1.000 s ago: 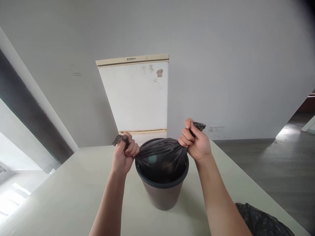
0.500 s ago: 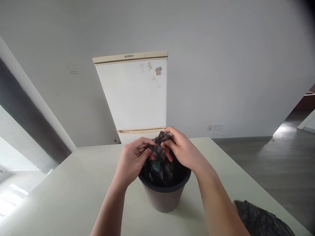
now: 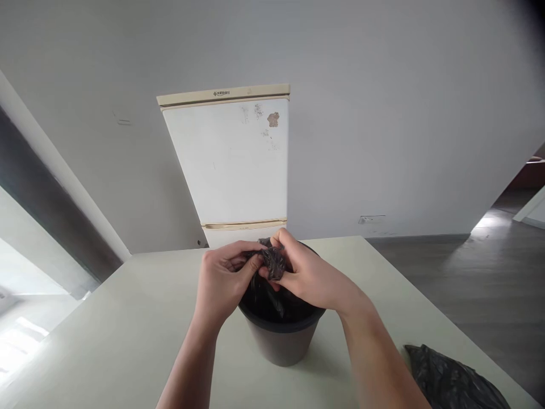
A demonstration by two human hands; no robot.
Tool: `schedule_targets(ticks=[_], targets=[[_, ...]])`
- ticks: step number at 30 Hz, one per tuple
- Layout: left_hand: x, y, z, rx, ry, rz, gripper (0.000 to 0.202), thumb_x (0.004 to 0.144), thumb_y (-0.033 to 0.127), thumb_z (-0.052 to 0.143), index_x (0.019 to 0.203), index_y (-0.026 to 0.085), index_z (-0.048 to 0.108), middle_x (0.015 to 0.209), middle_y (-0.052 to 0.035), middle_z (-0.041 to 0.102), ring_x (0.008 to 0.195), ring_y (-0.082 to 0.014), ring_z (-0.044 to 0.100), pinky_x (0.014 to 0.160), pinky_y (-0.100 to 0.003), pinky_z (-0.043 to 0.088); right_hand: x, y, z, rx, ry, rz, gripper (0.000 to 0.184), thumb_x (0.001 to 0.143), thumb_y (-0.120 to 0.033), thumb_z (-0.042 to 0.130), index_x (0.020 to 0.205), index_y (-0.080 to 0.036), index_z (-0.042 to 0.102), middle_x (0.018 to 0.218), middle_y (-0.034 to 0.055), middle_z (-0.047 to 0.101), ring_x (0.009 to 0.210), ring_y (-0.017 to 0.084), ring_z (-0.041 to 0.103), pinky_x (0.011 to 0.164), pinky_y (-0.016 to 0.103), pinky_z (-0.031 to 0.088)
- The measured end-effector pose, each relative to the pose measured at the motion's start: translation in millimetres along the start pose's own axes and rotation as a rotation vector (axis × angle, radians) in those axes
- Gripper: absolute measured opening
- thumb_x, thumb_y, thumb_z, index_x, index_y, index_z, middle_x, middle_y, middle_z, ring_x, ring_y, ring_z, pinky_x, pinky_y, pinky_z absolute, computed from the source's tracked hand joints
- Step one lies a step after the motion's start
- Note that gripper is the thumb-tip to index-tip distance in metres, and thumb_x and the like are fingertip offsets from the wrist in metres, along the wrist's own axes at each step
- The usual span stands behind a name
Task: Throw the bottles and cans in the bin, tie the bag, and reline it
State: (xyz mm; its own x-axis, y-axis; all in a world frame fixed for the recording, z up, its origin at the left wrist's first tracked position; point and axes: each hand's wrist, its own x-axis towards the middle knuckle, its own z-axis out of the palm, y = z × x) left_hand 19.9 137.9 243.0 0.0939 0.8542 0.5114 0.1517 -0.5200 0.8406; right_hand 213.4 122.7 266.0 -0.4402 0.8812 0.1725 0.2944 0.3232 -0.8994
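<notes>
A black plastic garbage bag (image 3: pixel 275 261) is gathered between my two hands, over the mouth of a round trash bin (image 3: pixel 281 342) with a dark rim. My left hand (image 3: pixel 225 275) pinches the bag's bunched top from the left, thumb against fingers. From the right, my right hand (image 3: pixel 309 272) grips the same bunch, with its fingers curled round the plastic. Lower folds of the bag hang down inside the bin, where the dark interior hides their extent. The bin stands upright on a pale table.
Another black plastic bag (image 3: pixel 453 378) lies crumpled at the right front of the pale table (image 3: pixel 140 329). Behind the table stands a white refrigerator (image 3: pixel 230 165) against a grey wall (image 3: pixel 383 113). Dark flooring (image 3: pixel 460 272) runs along the table's right side.
My right hand has shifted slightly left and turned over the bag's top, which is now bunched tighter. The left hand keeps its pinch. Less plastic shows inside the bin.
</notes>
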Motion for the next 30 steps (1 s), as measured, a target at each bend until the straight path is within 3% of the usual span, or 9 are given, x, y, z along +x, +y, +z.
schedule_targets(ticks=[5,10,13,16,19,22,25,27,30], targets=[[-1,-1,2.8,0.115,0.132,0.109,0.015,0.086,0.017,0.076,0.098,0.026,0.074,0.068,0.0038,0.069,0.058,-0.0151,0.067,0.059,-0.025,0.053,-5,-1,-4,-0.016,0.109,0.032,0.030,0.094,-0.035,0.065,0.100,-0.029,0.037,0.090,-0.0037,0.067,0.075,0.017,0.060,0.067,0.030,0.044],[-2,1,3.1,0.283,0.048,0.231,0.018,0.090,0.016,0.070,0.094,0.029,0.081,0.082,-0.0014,0.073,0.069,-0.0188,0.064,0.066,-0.030,0.047,-12,-4,-9,-0.167,0.224,-0.020,0.021,0.093,-0.026,0.061,0.098,-0.028,0.041,0.091,-0.0029,0.064,0.082,0.018,0.061,0.070,0.030,0.044],[-3,7,2.1,0.234,-0.062,0.197,0.015,0.094,0.021,0.068,0.095,0.028,0.082,0.082,-0.0041,0.070,0.070,-0.0206,0.060,0.064,-0.031,0.043,-14,-6,-11,-0.235,0.281,-0.118,0.015,0.092,-0.021,0.058,0.092,-0.026,0.044,0.093,-0.0007,0.060,0.081,0.017,0.057,0.070,0.030,0.044],[-5,13,0.4,0.214,-0.241,0.108,0.022,0.102,0.029,0.060,0.085,0.023,0.073,0.080,-0.0043,0.064,0.069,-0.0185,0.053,0.062,-0.029,0.039,-13,-5,-14,-0.263,0.304,-0.222,0.010,0.094,-0.019,0.055,0.087,-0.025,0.051,0.096,0.0017,0.058,0.080,0.017,0.055,0.070,0.031,0.044],[-4,14,-1.9,0.149,-0.355,0.006,0.034,0.106,0.039,0.052,0.079,0.021,0.060,0.076,-0.0020,0.053,0.068,-0.0160,0.043,0.060,-0.028,0.035,-12,-3,-15,-0.288,0.243,-0.248,0.022,0.099,-0.019,0.050,0.084,-0.024,0.065,0.103,0.0036,0.060,0.077,0.016,0.055,0.070,0.032,0.046],[-2,10,-3.5,0.065,-0.332,-0.052,0.039,0.107,0.045,0.049,0.078,0.020,0.053,0.074,-0.0006,0.046,0.068,-0.0153,0.041,0.061,-0.028,0.034,-14,-2,-13,-0.319,0.218,-0.234,0.029,0.103,-0.022,0.047,0.090,-0.027,0.073,0.110,0.0051,0.061,0.079,0.017,0.058,0.072,0.035,0.049],[0,9,-3.4,0.005,-0.284,-0.065,0.042,0.107,0.046,0.051,0.074,0.019,0.051,0.074,-0.0012,0.049,0.072,-0.0157,0.046,0.065,-0.028,0.037,-14,-3,-8,-0.333,0.176,-0.216,0.021,0.104,-0.032,0.054,0.102,-0.028,0.074,0.121,0.0065,0.061,0.091,0.020,0.062,0.079,0.037,0.053],[0,9,-2.7,-0.016,-0.277,-0.069,0.042,0.106,0.046,0.053,0.073,0.019,0.054,0.074,-0.0013,0.053,0.071,-0.0154,0.048,0.064,-0.028,0.038,-12,-3,-4,-0.353,0.163,-0.230,0.018,0.101,-0.038,0.062,0.098,-0.027,0.074,0.125,0.0064,0.059,0.097,0.022,0.063,0.084,0.038,0.054],[-1,10,-1.8,-0.014,-0.219,-0.070,0.039,0.103,0.046,0.058,0.076,0.019,0.064,0.075,-0.0020,0.060,0.070,-0.0155,0.053,0.062,-0.027,0.042,-8,-2,0,-0.384,0.243,-0.284,0.025,0.103,-0.039,0.060,0.086,-0.024,0.072,0.120,0.0063,0.060,0.099,0.022,0.062,0.089,0.040,0.053]])
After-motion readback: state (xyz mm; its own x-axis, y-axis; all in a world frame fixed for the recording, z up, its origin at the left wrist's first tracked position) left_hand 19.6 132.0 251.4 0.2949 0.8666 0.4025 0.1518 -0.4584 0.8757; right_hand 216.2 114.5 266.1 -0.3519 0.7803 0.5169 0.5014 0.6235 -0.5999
